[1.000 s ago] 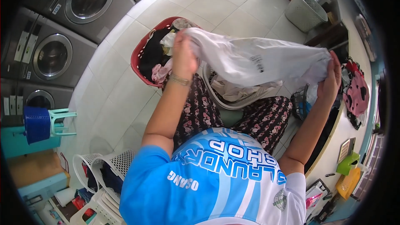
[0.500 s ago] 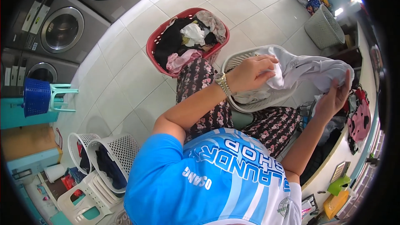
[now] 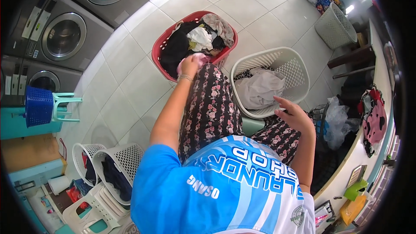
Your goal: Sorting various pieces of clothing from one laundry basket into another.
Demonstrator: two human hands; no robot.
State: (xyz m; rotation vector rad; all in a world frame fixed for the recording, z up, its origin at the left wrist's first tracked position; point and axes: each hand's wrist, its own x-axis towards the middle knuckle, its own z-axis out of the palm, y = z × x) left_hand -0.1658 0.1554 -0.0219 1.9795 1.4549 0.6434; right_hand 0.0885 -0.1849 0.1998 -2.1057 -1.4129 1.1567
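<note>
My left hand (image 3: pixel 189 66) reaches to the near edge of the red basket (image 3: pixel 157 43), its fingers closed on a pink garment (image 3: pixel 200 58). Black, white and patterned clothes, among them a white cloth (image 3: pixel 199 38), fill that basket. Empty, with its fingers apart, my right hand (image 3: pixel 296 116) hovers by the near right rim of the white basket (image 3: pixel 299 67). Inside the white basket lies a crumpled white garment (image 3: pixel 261 90), with a dark patterned cloth partly showing behind it.
Grey front-loading machines (image 3: pixel 63 37) line the far left. Two white baskets (image 3: pixel 123 160) of clothes and a white plastic chair (image 3: pixel 93 208) stand at the lower left. A clear plastic bag (image 3: pixel 337 123) lies to my right beside a counter. Another basket (image 3: pixel 336 27) stands far right.
The white garment I held in both hands now lies in the white basket. My left hand has moved left to the pink garment; my right hand has come back toward me.
</note>
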